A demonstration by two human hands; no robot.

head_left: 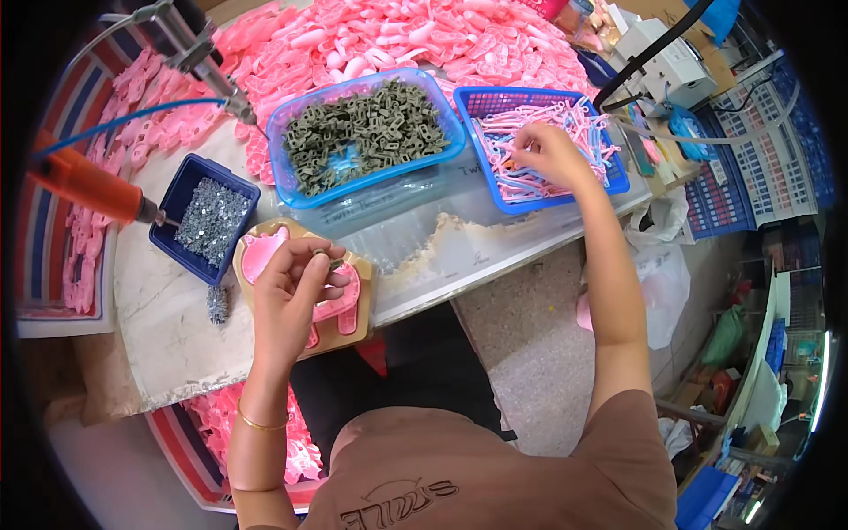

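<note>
My left hand (pixel 296 281) is closed, pinching a small grey-green plastic part (pixel 336 263) between thumb and fingertips. Just beneath it lies a wooden block (pixel 358 329) that bears a pink animal-shaped plastic piece (pixel 261 254), partly covered by the hand. Over at the right, my right hand (pixel 549 152) reaches into a blue basket (pixel 535 206) of thin pink, blue and white plastic sticks (pixel 521 181). Its fingers are curled together among the sticks; what they grip, if anything, does not show. A light-blue tub (pixel 371 193) between the hands holds many grey-green parts (pixel 371 132).
A dark-blue bin (pixel 231 263) of small metal screws stands left of the block, with an orange screwdriver (pixel 97 181) above it. A metal tool on an arm (pixel 199 57) hangs nearby. Pink plastic pieces (pixel 397 35) heap along the back. A white box device (pixel 667 62) sits back right.
</note>
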